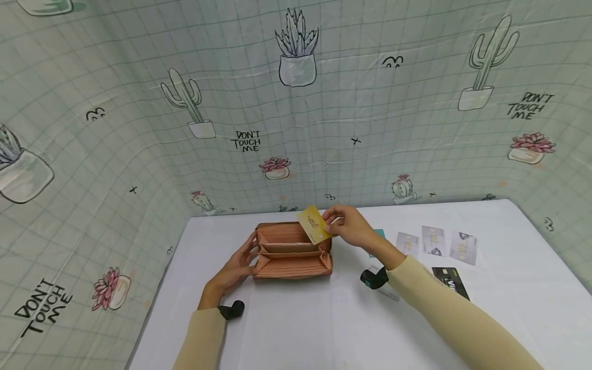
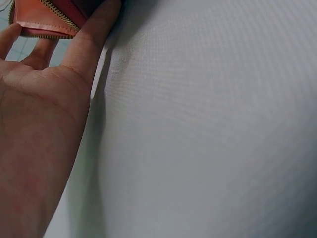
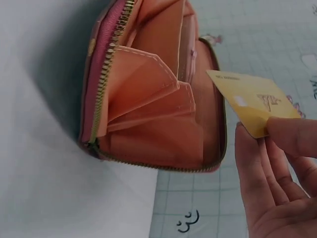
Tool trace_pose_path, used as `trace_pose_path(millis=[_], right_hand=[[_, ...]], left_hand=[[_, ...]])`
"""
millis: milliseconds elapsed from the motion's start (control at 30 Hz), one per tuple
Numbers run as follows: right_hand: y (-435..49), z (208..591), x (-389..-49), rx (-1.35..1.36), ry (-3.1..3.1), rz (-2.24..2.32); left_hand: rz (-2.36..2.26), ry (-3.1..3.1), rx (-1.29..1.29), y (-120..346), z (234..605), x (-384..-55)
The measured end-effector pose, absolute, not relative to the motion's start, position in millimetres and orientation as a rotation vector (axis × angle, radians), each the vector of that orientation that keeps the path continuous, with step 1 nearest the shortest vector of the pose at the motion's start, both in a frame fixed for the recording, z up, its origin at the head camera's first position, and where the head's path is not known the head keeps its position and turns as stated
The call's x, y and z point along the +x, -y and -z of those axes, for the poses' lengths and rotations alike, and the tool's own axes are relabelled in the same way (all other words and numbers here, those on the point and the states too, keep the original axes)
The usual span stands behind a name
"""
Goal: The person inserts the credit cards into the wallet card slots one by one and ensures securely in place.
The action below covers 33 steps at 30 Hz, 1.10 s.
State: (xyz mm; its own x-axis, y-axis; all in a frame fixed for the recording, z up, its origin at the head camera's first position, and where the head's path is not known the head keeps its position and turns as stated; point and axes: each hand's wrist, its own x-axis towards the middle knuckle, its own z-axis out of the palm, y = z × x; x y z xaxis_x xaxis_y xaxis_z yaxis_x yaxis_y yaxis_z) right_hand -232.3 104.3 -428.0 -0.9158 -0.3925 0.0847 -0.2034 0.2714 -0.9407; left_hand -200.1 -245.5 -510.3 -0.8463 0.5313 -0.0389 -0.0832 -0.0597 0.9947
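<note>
An orange zip-around wallet (image 1: 293,270) stands unzipped on the table, its inner compartments facing up. My left hand (image 1: 236,268) grips its left end, thumb at the front and fingers towards the back. In the left wrist view, the left hand (image 2: 44,94) lies along the wallet's brass zip (image 2: 62,15). Between thumb and fingers, my right hand (image 1: 350,226) pinches a yellow card (image 1: 313,225) by one corner. The card is tilted over the wallet's back right part. The right wrist view shows the yellow card (image 3: 255,101) beside the wallet's open side (image 3: 148,129), outside the pockets.
Three pale cards (image 1: 433,240) lie at the right of the white table (image 1: 287,324). A black card (image 1: 450,280) is partly covered by the right sleeve (image 1: 444,303). A teal card (image 1: 380,233) and a whitish card (image 1: 388,293) show around the right forearm. Patterned cloth (image 1: 324,113) hangs behind.
</note>
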Motion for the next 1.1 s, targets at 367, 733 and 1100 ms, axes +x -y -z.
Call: trace_pose_path(millis=[367, 733, 1100], right_hand=[[-64, 423, -253, -0.795, -2.730, 1.507], [-35, 429, -263, -0.913, -2.820, 1.435], [-23, 435, -264, -0.970, -2.854, 1.357]], left_hand=[[-1.977, -1.781, 0.476, 242, 510, -204], [-1.971, -1.799, 0.473, 242, 512, -204], [-1.969, -1.811, 0.449, 245, 515, -202]])
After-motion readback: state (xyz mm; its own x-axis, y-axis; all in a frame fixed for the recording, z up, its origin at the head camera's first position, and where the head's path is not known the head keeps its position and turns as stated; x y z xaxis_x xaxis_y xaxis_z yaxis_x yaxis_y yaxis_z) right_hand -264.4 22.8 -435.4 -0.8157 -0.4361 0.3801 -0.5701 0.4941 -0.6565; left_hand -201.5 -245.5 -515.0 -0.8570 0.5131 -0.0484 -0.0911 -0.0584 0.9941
